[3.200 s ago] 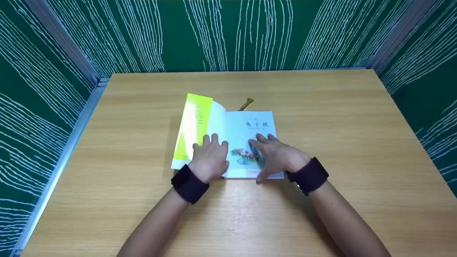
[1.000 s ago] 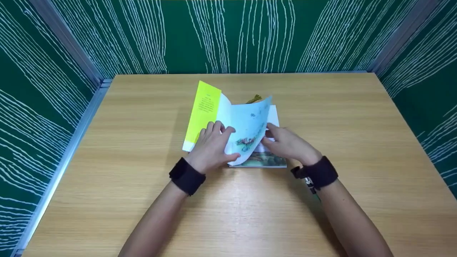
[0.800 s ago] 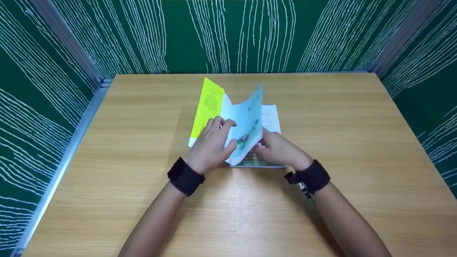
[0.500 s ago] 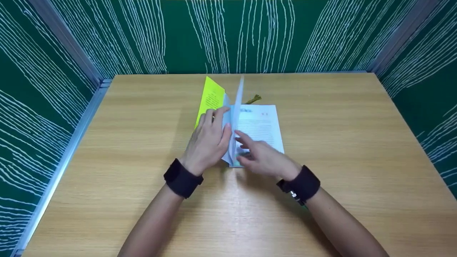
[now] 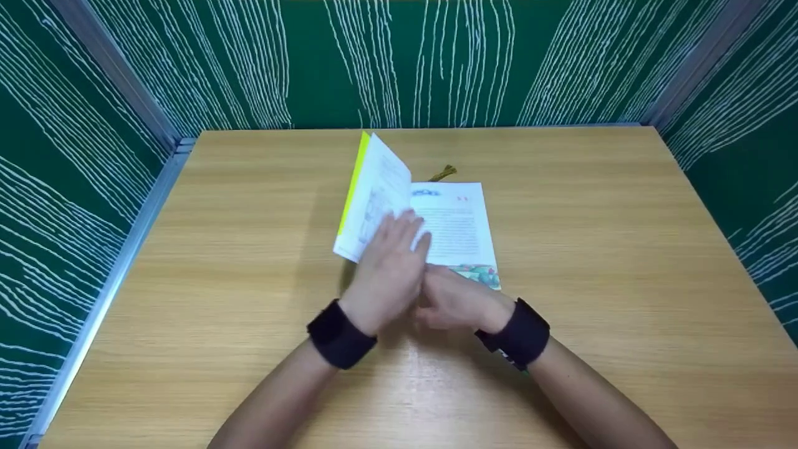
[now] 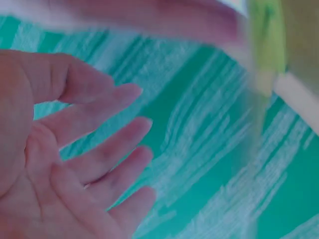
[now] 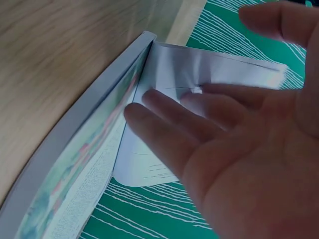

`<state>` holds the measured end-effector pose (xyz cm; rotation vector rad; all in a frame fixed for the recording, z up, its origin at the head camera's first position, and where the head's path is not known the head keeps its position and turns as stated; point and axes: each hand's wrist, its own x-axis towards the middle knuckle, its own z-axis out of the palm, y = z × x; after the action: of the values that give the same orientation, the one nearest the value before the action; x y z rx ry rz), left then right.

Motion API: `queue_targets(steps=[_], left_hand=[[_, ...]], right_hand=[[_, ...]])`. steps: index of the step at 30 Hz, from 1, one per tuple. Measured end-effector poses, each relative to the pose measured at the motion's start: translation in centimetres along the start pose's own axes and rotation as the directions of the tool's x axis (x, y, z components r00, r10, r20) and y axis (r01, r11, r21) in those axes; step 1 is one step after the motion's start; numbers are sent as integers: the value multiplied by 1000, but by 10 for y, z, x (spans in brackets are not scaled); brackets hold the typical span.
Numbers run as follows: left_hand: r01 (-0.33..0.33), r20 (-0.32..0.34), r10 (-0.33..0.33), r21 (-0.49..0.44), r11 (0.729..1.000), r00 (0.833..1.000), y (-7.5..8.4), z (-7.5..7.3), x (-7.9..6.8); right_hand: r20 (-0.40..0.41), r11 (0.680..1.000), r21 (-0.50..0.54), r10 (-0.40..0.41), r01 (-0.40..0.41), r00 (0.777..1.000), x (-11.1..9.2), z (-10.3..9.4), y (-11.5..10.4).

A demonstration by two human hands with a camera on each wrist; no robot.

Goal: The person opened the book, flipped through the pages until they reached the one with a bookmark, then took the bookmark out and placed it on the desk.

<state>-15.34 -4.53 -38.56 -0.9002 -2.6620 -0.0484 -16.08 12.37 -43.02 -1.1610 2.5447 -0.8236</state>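
An open book [image 5: 452, 234] lies mid-table, its right page showing print and a coloured picture strip along the bottom. Its left leaves [image 5: 388, 171] slant up, with a bright yellow flap [image 5: 353, 184] peeking out behind them. My left hand [image 5: 389, 274] is over the lower spine, fingers extended and nothing in its palm, as the left wrist view shows. Partly hidden under it, my right hand [image 5: 464, 302] is at the book's bottom edge. In the right wrist view its loosely extended fingers [image 7: 157, 134] overlap the raised left page.
A brown-gold tassel [image 5: 444, 173] sticks out past the book's top edge. The wooden table [image 5: 592, 249] stretches around the book, backed by a green wall [image 5: 405, 62] with white line patterns. Dark bands [image 5: 341, 335] circle both wrists.
The illustrated page swings from right to left and now leans against the yellow flap, uncovering a printed page. My left hand leaves the flap and shifts right, over my right hand, which moved left.
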Motion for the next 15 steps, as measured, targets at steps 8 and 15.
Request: queue_targets(steps=[8,15], left_hand=[[108,189,-116,52,993,975,-16,29,2],[214,307,-201,-9,977,930,-23,46,-1]], right_hand=[[147,997,-36,75,-70,986,-2,-8,-2],[176,993,-26,121,-118,977,-5,-18,6]])
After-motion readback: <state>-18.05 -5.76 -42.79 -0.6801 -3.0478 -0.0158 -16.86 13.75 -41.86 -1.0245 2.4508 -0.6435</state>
